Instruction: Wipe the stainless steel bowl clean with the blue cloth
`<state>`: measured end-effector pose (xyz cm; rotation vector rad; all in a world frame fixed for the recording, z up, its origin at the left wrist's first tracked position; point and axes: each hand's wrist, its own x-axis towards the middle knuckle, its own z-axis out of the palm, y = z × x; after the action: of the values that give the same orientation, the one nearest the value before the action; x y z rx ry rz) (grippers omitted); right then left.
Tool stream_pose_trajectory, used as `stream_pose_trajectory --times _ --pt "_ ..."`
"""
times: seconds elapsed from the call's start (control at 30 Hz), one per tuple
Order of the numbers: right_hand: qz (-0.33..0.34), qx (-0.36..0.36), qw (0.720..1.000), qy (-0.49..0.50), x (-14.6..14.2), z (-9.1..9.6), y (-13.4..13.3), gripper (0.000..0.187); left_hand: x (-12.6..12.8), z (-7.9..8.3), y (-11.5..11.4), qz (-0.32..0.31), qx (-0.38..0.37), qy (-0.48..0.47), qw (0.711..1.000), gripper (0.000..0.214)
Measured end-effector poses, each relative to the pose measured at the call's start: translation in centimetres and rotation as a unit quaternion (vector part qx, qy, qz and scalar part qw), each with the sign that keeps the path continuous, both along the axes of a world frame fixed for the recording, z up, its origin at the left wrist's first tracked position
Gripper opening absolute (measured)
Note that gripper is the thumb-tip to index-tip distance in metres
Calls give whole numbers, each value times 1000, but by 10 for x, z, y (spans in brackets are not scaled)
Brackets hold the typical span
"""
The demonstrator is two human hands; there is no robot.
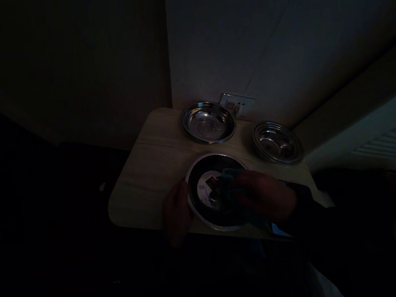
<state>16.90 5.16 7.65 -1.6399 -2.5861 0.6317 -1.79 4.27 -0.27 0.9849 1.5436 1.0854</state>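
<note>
The scene is very dark. A round steel plate (pixel 201 174) lies at the near edge of a small pale wooden table (pixel 150 168). My left hand (pixel 176 213) grips the plate's left rim. My right hand (pixel 262 193) rests inside the plate, fingers closed on a bluish cloth (pixel 228 176) pressed against its surface. The plate's centre shows a bright reflection.
Two more steel bowls stand on the table: one at the back (pixel 208 122) and one at the right (pixel 278 142). A wall socket (pixel 236 102) sits on the pale wall behind them. Darkness hides everything left of and below the table.
</note>
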Motion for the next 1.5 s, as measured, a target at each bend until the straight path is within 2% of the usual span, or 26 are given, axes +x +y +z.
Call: stream_pose_trajectory --times 0.13,0.2,0.33,0.43,0.57,0.63,0.73,0.83,0.93,1.1,1.23,1.4,1.5 --pt "52 -118 988 -90 -19 -19 1 18 4 -5 -4 12 9 22 1000 38" --pt "78 -139 980 -115 -32 -29 4 18 7 -7 -5 27 15 42 999 38" --pt "78 -117 984 -109 -50 -42 7 21 9 -7 -6 43 2 78 996 42" --pt "38 -68 994 -81 -60 -49 12 21 10 -5 -8 35 -8 97 995 44" --pt "-25 -6 999 -45 -70 -49 29 23 14 2 -18 70 -22 100 992 41" --pt "-50 17 998 -28 -65 -41 36 23 16 7 -27 77 -54 68 993 44" --pt "-114 58 991 31 -41 -20 38 25 17 12 -43 64 -108 -21 992 50" --pt "-194 110 957 184 -6 0 28 20 15 14 -58 44 -116 -38 992 48" --pt "-255 122 918 280 25 10 9 19 6 14 -63 11 -118 -13 993 40" --pt "-368 60 847 379 56 -2 -19 23 -9 15 -46 23 -97 12 995 45" --pt "-381 -16 808 448 59 -18 -33 24 -5 14 -40 -18 -78 -5 997 48" --pt "-387 -73 796 459 52 -23 -42 29 -1 13 -54 -73 -100 10 992 43" --pt "-360 -67 814 451 50 -17 -44 27 -9 18 -56 -52 -103 77 990 38"
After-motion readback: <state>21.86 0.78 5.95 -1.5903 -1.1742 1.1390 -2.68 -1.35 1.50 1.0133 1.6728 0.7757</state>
